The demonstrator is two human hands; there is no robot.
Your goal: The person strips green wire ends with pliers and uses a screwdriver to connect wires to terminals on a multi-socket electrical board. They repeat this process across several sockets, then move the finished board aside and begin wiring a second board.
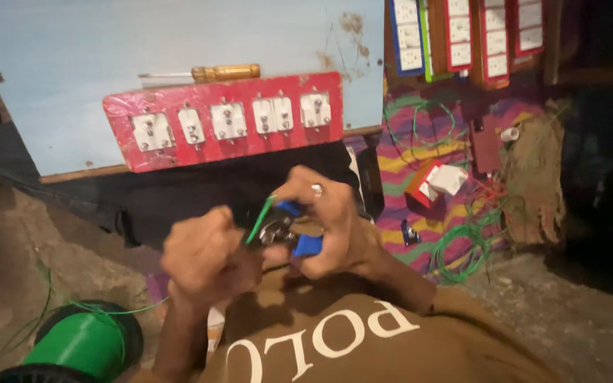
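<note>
left hand: grip closed on green wire | right hand: grip clasps blue-handled pliers biting the wire, at chest height | green wire spool lower left | red socket board behind

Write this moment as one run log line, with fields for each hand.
left hand: closed on thin green wire | right hand: gripping blue-handled metal pliers on the wire | behind: red board of white sockets

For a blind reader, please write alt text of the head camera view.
Two hands work at chest height: the right hand grips blue-handled pliers on a green wire held by the left hand. Behind stands a red switchboard.
</note>
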